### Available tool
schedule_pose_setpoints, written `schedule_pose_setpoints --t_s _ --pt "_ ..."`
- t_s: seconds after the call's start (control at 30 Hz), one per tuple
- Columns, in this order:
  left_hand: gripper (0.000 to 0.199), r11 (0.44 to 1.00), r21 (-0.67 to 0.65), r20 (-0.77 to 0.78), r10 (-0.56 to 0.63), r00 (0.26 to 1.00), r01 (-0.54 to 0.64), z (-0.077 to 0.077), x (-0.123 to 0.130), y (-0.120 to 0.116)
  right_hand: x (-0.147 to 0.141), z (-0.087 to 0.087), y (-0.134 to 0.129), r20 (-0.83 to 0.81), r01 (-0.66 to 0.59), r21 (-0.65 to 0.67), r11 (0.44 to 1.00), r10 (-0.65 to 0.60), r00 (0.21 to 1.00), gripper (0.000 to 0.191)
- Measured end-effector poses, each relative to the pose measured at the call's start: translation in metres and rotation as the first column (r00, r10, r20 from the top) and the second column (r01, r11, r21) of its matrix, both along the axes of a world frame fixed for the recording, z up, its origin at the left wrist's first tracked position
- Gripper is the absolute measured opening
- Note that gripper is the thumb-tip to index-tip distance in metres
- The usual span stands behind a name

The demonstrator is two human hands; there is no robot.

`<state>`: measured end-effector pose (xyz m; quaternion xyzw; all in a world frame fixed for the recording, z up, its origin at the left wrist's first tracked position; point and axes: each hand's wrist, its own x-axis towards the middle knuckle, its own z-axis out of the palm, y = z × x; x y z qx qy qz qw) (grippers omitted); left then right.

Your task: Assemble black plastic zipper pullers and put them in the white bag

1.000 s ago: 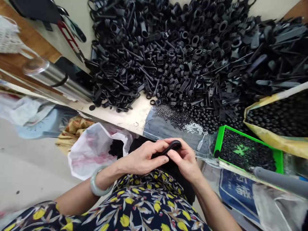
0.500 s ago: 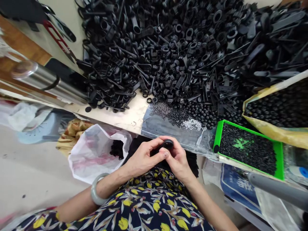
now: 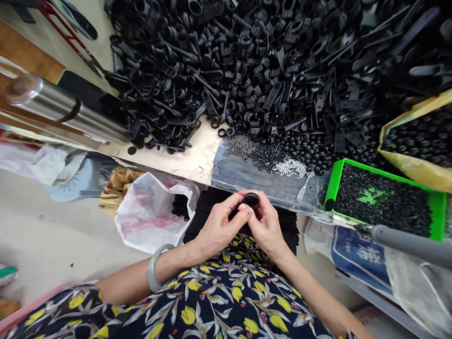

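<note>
While both hands close on it from either side, a small black plastic piece (image 3: 250, 200) sits pinched between them, its rounded top showing above the fingers and the rest hidden. The left hand (image 3: 221, 230) clenches it from the near side, and a pale jade bangle (image 3: 155, 269) rests on that wrist. The right hand (image 3: 266, 227) grasps the same piece from the other side, fingers curled around it. Below the grip lies a dark cloth (image 3: 208, 216) over the lap of a navy floral dress (image 3: 187, 303) with yellow blooms.

Just left of the grip stands a white plastic bag (image 3: 144, 230) holding a clump of black parts (image 3: 181, 207). Directly beyond the hands, a clear plastic sheet (image 3: 261, 190) lies at the bench edge, under small dark coils (image 3: 240, 148) and silver pins (image 3: 289, 167). Farther beyond spreads a big heap of black plastic parts (image 3: 240, 80) on a pale workbench (image 3: 183, 153). Right of the grip sit a green-rimmed tray (image 3: 388, 179) full of small black pieces and a yellow-lined sack (image 3: 416, 172). A grey rod (image 3: 409, 245) lies nearer, and a stainless steel cylinder (image 3: 63, 106) lies far left.
</note>
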<state>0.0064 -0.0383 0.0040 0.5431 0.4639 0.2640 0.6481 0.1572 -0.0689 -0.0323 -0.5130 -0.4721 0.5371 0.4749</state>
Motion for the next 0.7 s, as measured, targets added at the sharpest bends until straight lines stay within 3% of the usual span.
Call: schedule_pose_setpoints --t_s 0.1,0.23,0.33,0.4,0.53,0.6,0.7 --pt "0.032 0.999 -0.018 0.009 -0.026 1.0 0.026 -0.008 -0.004 0.004 0.001 -0.002 0.007 -0.043 -0.024 -0.002 1.0 0.024 0.999 0.026" --pt "0.041 0.974 -0.164 0.201 -0.121 0.972 0.155 -0.016 -0.016 0.009 0.007 -0.001 0.015 -0.135 -0.101 -0.096 0.99 0.088 0.987 0.025" --pt "0.042 0.944 -0.226 0.269 -0.177 0.947 0.241 -0.012 -0.025 0.016 0.013 0.001 0.023 -0.22 -0.21 -0.159 0.965 0.173 0.96 0.029" --pt "0.04 0.941 -0.24 0.252 -0.177 0.951 0.239 -0.007 -0.027 0.02 0.017 0.002 0.029 -0.259 -0.265 -0.168 0.95 0.217 0.941 0.033" --pt "0.037 0.937 -0.333 0.306 -0.004 0.952 0.11 -0.003 -0.022 0.023 0.023 0.006 0.037 -0.375 -0.338 -0.155 0.928 0.261 0.89 0.054" --pt "0.033 0.928 -0.373 0.335 0.154 0.929 -0.02 -0.005 -0.017 0.022 0.022 0.007 0.034 -0.377 -0.232 -0.124 0.965 0.17 0.91 0.059" --pt "0.027 0.901 -0.36 0.321 0.364 0.874 -0.243 -0.007 -0.012 0.021 0.017 0.006 0.023 -0.263 -0.029 -0.09 0.996 0.004 0.965 0.051"
